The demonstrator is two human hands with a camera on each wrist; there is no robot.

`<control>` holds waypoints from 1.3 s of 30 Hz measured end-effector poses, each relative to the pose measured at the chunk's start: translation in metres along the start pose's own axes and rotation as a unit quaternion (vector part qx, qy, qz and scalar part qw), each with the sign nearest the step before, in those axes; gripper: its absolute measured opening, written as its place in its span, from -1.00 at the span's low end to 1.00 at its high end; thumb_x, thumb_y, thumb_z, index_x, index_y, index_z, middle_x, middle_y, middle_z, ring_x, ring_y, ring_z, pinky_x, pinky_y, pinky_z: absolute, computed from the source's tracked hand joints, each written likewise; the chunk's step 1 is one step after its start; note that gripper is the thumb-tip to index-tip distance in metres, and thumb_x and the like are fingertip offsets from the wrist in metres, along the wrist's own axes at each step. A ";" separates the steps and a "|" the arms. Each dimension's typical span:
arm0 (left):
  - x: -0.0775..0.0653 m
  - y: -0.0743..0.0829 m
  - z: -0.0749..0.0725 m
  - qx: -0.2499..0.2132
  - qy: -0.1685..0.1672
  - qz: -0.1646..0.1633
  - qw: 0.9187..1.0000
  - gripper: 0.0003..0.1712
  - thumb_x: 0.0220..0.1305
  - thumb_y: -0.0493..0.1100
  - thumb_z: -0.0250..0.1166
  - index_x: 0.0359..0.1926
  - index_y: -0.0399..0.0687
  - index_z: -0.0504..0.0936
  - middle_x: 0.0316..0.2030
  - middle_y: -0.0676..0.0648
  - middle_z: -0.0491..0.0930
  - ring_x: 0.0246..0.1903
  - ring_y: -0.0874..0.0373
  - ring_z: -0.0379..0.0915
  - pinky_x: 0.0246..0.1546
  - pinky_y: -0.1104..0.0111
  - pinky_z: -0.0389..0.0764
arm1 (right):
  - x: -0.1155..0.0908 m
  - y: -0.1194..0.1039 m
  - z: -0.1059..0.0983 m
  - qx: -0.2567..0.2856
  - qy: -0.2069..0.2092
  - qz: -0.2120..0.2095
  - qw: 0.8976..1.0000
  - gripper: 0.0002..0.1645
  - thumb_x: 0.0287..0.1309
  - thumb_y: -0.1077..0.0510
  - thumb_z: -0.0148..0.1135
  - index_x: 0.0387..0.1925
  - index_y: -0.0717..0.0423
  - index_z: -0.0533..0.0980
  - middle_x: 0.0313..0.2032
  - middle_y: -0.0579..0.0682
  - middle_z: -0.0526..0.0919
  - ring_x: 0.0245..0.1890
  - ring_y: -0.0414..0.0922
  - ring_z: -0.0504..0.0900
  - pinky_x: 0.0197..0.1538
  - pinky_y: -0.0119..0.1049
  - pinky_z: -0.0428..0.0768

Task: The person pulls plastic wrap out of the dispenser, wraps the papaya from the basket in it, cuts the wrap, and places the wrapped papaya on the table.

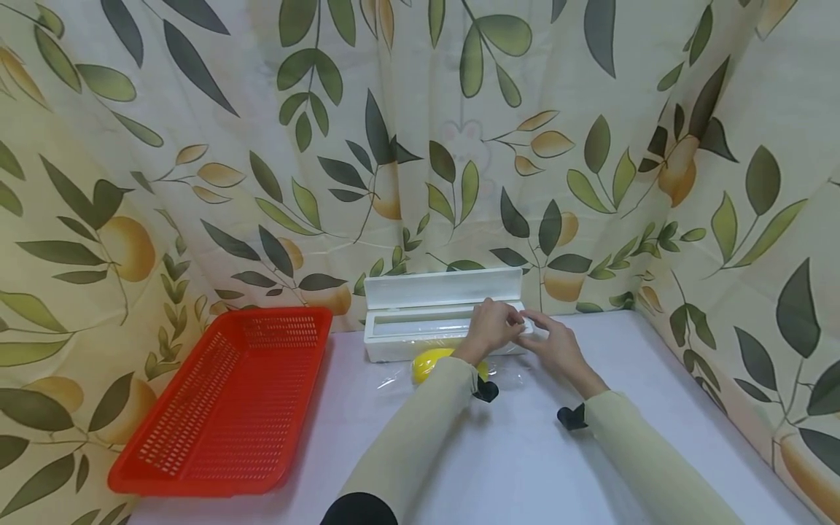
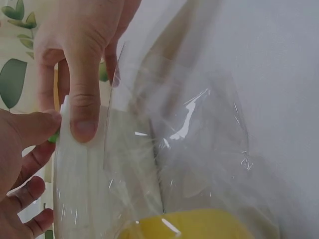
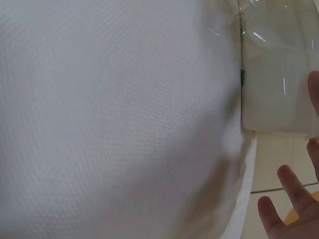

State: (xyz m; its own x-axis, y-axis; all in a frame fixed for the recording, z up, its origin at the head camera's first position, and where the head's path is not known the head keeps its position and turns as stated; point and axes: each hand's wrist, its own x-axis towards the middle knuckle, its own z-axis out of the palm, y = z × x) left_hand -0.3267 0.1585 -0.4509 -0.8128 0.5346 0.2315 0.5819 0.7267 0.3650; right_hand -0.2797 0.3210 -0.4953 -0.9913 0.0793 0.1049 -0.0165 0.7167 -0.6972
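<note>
A white cling film box stands at the back of the table, its lid raised. Clear film hangs from its front, around a smooth, rounded yellow object whose kind I cannot tell. My left hand is at the box's right part, with thumb and forefinger close together at its upper edge; whether they pinch anything is unclear. My right hand grips the right end, thumb on the film-covered front, as the left wrist view shows. In the right wrist view, several spread right fingers show beside the box.
A red perforated plastic basket stands on the left of the white-covered table. Leaf-and-fruit patterned curtains hang behind the box and along both sides.
</note>
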 end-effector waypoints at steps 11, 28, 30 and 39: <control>-0.002 -0.011 -0.006 -0.018 -0.017 0.013 1.000 -0.89 0.30 0.02 0.44 -0.19 0.23 0.82 -0.32 0.29 0.75 -0.19 0.37 0.44 -0.02 0.41 0.34 | -0.003 -0.004 -0.001 0.000 -0.008 -0.008 1.000 -0.14 0.23 -0.08 0.46 0.47 0.03 0.34 0.46 0.27 0.33 0.43 0.37 0.24 0.33 0.41 0.26; -0.049 -0.082 -0.054 -0.038 -0.034 -0.035 0.998 -0.92 0.35 -0.06 0.42 -0.22 0.11 0.83 -0.40 0.23 0.65 -0.17 0.21 0.39 0.06 0.24 0.39 | -0.001 -0.004 -0.003 -0.001 -0.019 -0.006 1.000 -0.05 0.21 -0.17 0.45 0.52 0.00 0.29 0.49 0.28 0.26 0.42 0.40 0.24 0.34 0.40 0.24; -0.057 -0.093 -0.060 -0.031 -0.031 -0.038 0.998 -0.93 0.34 -0.07 0.43 -0.23 0.12 0.83 -0.40 0.24 0.64 -0.17 0.20 0.38 0.07 0.22 0.37 | -0.001 -0.003 -0.003 -0.002 -0.018 -0.003 1.000 -0.04 0.20 -0.17 0.46 0.52 0.01 0.29 0.49 0.28 0.26 0.43 0.40 0.22 0.35 0.40 0.22; -0.092 -0.144 -0.093 0.017 -0.003 -0.039 0.999 -0.95 0.29 -0.15 0.45 -0.25 0.05 0.83 -0.37 0.14 0.72 -0.19 0.14 0.43 -0.03 0.18 0.41 | 0.003 -0.003 -0.004 -0.003 -0.026 -0.003 1.000 -0.01 0.20 -0.23 0.44 0.52 0.02 0.28 0.48 0.31 0.25 0.45 0.41 0.17 0.36 0.41 0.19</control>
State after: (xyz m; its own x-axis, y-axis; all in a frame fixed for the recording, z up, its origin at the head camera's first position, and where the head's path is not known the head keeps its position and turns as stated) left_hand -0.3386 -0.0351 -0.4410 -0.8556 0.4782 0.1982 0.5174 0.7806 0.3507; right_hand -0.2820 0.3214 -0.4900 -0.9967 0.0381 0.0716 -0.0222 0.7210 -0.6926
